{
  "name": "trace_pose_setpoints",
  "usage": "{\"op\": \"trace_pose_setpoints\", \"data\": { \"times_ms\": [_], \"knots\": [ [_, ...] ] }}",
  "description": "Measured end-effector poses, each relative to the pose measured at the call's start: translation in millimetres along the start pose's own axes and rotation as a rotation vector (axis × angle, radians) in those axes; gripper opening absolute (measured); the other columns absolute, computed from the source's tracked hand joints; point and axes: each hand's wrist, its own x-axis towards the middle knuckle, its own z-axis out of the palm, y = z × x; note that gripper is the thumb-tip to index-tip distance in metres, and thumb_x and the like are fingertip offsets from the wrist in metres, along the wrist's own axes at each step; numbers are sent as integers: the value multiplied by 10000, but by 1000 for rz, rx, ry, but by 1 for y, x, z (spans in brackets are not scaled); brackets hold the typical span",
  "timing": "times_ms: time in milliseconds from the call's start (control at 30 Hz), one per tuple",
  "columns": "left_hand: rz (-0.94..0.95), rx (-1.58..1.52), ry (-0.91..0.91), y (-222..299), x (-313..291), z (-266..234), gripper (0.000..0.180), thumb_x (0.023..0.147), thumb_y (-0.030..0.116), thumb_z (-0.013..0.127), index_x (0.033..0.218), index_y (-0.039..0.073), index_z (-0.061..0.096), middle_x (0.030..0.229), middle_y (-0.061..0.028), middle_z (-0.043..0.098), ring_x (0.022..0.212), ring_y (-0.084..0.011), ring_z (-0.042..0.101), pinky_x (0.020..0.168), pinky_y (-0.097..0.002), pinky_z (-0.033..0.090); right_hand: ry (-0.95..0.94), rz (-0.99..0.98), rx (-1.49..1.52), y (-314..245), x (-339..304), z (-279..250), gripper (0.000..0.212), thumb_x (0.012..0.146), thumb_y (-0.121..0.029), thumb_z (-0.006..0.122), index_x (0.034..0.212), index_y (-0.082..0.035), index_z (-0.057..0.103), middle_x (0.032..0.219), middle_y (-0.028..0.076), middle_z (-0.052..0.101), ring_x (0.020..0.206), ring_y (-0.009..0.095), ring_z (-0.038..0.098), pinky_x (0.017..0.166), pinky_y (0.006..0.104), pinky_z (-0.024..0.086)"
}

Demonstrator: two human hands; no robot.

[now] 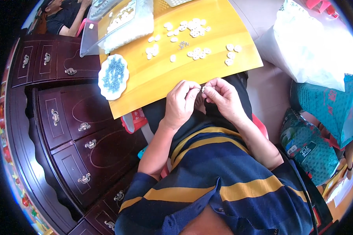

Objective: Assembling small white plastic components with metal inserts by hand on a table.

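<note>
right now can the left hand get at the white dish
Likely yes: the white dish lies open at the left edge of the table, nothing visible between it and the left hand, though that hand seems busy with a small piece.

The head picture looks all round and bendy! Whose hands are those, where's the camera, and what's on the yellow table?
No robot here! A person wears the camera on their head, looking down, and its wide fisheye lens bends straight edges. The left hand and right hand are the person's own. The right hand pinches a small pale piece; the left hand's fingertips meet close beside it, but whether they grip something is too small to tell. On the yellow table lie small white pieces, a wavy-edged white dish of little bluish bits, and a clear bin.
</note>
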Motion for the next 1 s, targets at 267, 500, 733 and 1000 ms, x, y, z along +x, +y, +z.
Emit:
{"op": "trace_pose_setpoints", "data": {
  "times_ms": [267,500,733,1000],
  "knots": [
    [-17,3,-36,-3,-1,1,48,947,32,633,940,-14,646,829,-101,662,699,-178,635,647,-288,508,17,-12,-47,-1,0,0,98,1021,-113,601,1048,-20,622,884,11,669,809,58,623,741,199,512],
    [-18,14,-58,-4,-1,1,55,941,36,648,936,-19,652,828,-105,671,706,-179,648,648,-289,517,25,-62,-144,0,-1,-1,93,1017,-104,608,1038,-16,631,876,13,675,796,64,620,735,205,513],
    [-92,-55,-38,2,0,3,56,931,47,639,916,-5,655,832,-148,673,751,-301,674,681,-367,531,38,-42,-142,-1,0,-3,95,1015,-106,612,1035,-14,630,870,14,672,794,64,618,732,206,511],
    [-57,-29,-60,-3,2,3,74,947,53,649,927,-17,662,822,-91,684,697,-151,642,652,-282,521,35,-49,-125,1,0,-3,92,1010,-102,619,1035,-14,627,874,9,669,799,62,616,731,204,509]
  ]
}}
